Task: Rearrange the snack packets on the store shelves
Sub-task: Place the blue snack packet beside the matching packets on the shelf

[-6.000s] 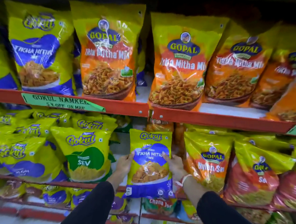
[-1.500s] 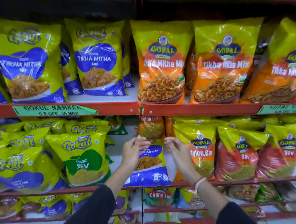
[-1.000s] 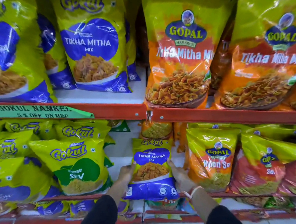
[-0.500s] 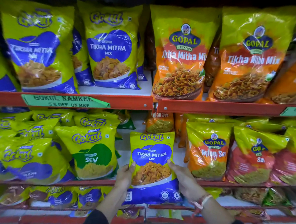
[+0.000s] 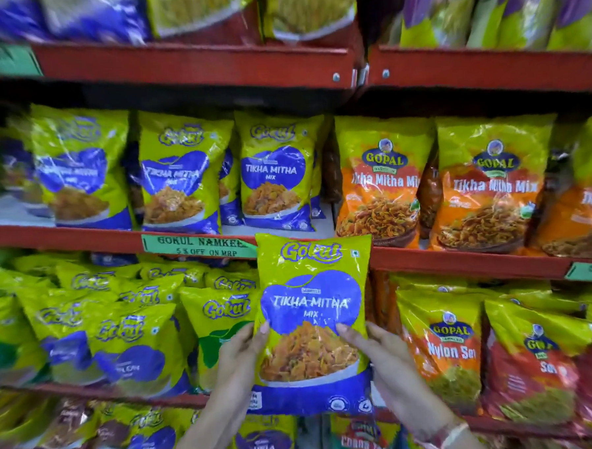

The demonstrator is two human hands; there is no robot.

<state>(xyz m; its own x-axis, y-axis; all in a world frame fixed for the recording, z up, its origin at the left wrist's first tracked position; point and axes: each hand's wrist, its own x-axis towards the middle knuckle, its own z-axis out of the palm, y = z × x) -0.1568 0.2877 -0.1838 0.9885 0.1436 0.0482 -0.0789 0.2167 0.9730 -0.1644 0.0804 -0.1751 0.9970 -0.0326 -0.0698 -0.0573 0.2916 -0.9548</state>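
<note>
I hold a yellow-green and blue Gokul Tikha Mitha Mix packet [image 5: 313, 312] upright in front of the shelves. My left hand [image 5: 238, 356] grips its left edge and my right hand [image 5: 380, 353] grips its right edge, thumbs on the front. The packet's top reaches the red edge of the middle shelf [image 5: 461, 262]. On that shelf stand matching Gokul Tikha Mitha packets [image 5: 274, 172], with orange Gopal Tikha Mitha Mix packets [image 5: 381, 182] to their right.
Gokul packets, one a Sev packet [image 5: 220, 321], fill the lower shelf to the left. Gopal Nylon Sev packets [image 5: 448, 343] stand to the right. A green price label [image 5: 196, 245] sits on the shelf edge. More packets line the top shelf [image 5: 193, 58] and the bottom row.
Both hands have lifted the Tikha Mitha packet off the lower shelf, up toward the middle shelf. The view has tilted upward, so the top shelf now shows.
</note>
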